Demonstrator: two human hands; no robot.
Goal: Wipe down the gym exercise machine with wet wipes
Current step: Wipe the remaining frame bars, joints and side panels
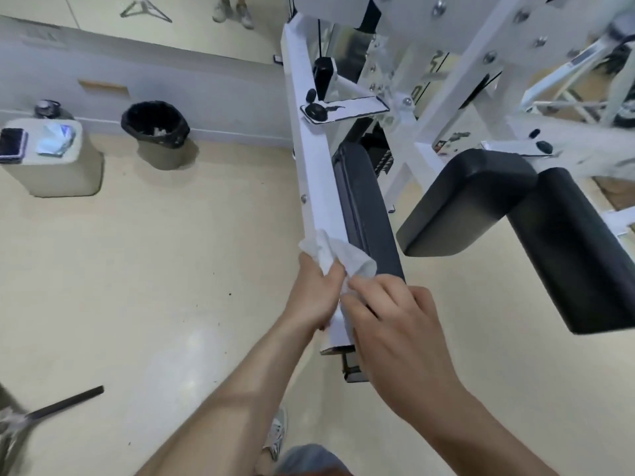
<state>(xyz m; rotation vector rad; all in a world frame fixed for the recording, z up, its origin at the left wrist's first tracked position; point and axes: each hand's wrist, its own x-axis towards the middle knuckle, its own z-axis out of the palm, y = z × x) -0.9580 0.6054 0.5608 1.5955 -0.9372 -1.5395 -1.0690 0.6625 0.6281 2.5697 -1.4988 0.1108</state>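
White wipe [338,261]: is lying folded over the beam [319,187] near its close end, covering top and side together.
Left hand [314,297]: is clamping the wipe round the beam, probably for pressure.
Right hand [395,324]: is touching the wipe's edge, fingers bent; pinching or not, I cannot tell.

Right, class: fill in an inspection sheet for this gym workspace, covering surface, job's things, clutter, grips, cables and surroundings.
Surface: white metal machine beam, being wiped at its near end; cream floor below.
Job's things: crumpled white wet wipe on the beam; silvery wipe packet on a beige block.
Clutter: dark phone on the block; black bar on the floor.
Grips: left hand holds the wipe round the beam; right hand fingertips touch the wipe, pinch unclear.
Cables: thin black cable at the machine's far end.
Surroundings: black padded cushions; black-lined bin; another person's shoes.
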